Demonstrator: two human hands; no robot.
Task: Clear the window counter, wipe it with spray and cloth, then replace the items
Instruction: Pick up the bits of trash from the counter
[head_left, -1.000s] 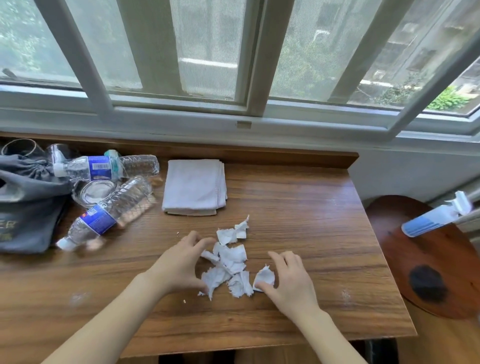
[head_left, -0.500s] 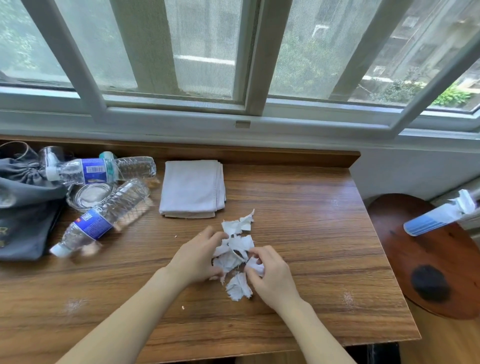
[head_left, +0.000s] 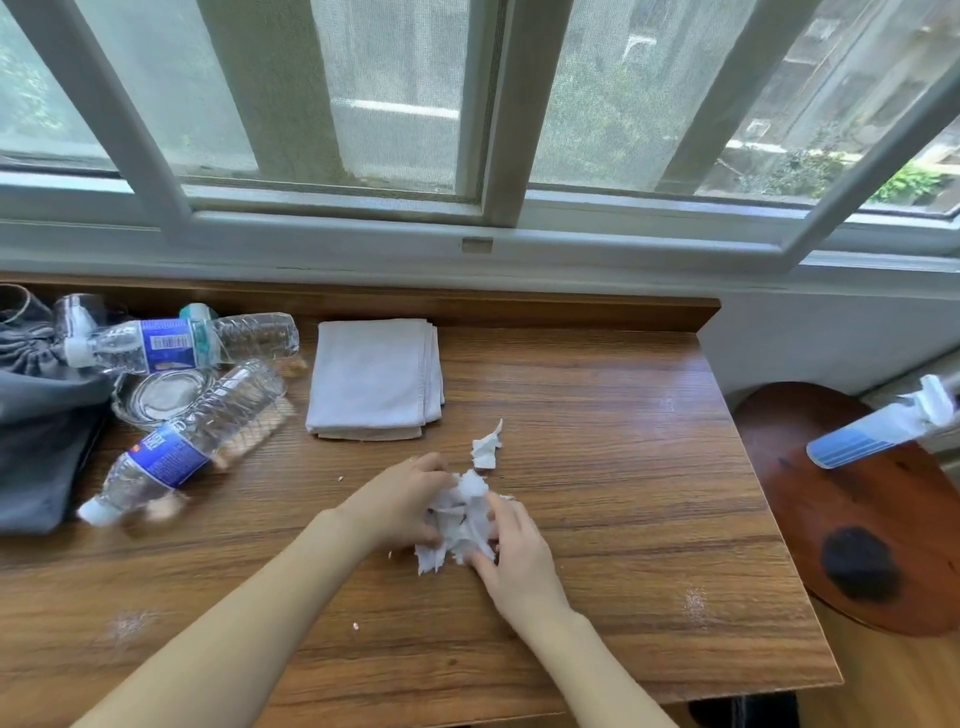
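A bunch of torn white paper scraps lies on the wooden counter, squeezed between my two hands. My left hand curls round the bunch from the left, and my right hand presses in from the right with fingers bent on the scraps. One loose scrap lies apart, just beyond the bunch. A folded white cloth rests behind my hands. The spray bottle lies on a round wooden stool to the right.
Two plastic water bottles lie on their sides at the left, around a glass dish. A grey drawstring bag sits at the far left. The window frame runs behind the counter.
Both hands have drawn together, sweeping the scattered scraps into one bunch held between them. One scrap stayed behind, beyond the bunch.
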